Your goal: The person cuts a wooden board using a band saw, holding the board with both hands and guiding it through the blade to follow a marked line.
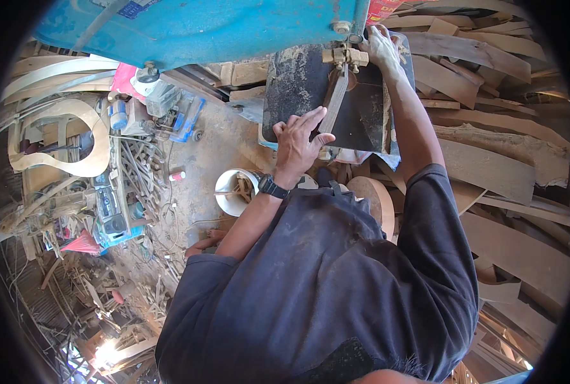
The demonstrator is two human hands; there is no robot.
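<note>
Feeding the wood strip (337,99), which lies on the dark bench (292,86) just below the metal guide (345,56), seems the step in hand. The left hand (301,141) is half open, fingers against the strip, thumb by its near end; the right hand (382,50) bends beside the guide, its hold unclear. The next push likely calls for straight, steady pressure.

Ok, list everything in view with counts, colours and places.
Machine housing: one, blue, top
Machine table: one, dark, below housing
Guide block: one, brassy, above table
Wood strip: one, grey-brown, over table
Boards: many, brown, right side
Curved wooden frame: one, tan, left
Bucket: one, white, beside left forearm
Cone: one, pinkish-red, lower left
Other clutter: uncountable, mixed, left
Shirt: one, dark, lower centre
Watch: one, black, left wrist
Left hand: one, bare, touching strip
Right hand: one, bare, beside guide block
</note>
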